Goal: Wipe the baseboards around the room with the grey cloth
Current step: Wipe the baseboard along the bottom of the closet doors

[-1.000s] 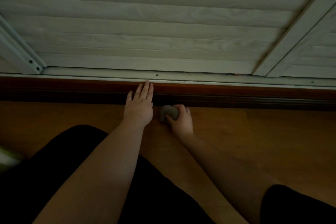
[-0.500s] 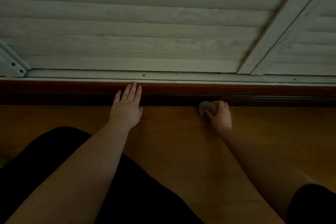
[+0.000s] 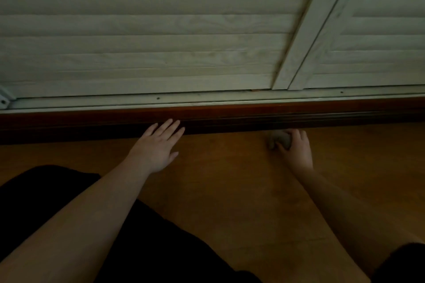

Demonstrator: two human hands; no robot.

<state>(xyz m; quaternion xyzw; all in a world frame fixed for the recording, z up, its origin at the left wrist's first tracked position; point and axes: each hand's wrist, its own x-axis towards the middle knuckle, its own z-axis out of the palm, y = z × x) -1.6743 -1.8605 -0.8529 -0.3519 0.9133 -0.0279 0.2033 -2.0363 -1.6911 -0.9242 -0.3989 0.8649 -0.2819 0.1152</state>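
Head view, right hand: my right hand (image 3: pixel 296 150) has its grip clamped on the grey cloth (image 3: pixel 279 140), fingers curled over it, holding it at the foot of the baseboard (image 3: pixel 253 119).
Head view, left hand: my left hand (image 3: pixel 158 145) lies flat with fingers apart, tips against the baseboard at about 9 o'clock from the cloth, well apart from it; I judge it braces me while I lean in.
Head view, cloth: a small, bunched, pale grey wad, mostly covered by my fingers; in this dim light it seems to touch the floor (image 3: pixel 230 179) too, though I cannot be sure.
Head view, baseboard: dark reddish wood with ribbed lines, running below the white louvred doors (image 3: pixel 149 41) at 12 o'clock.
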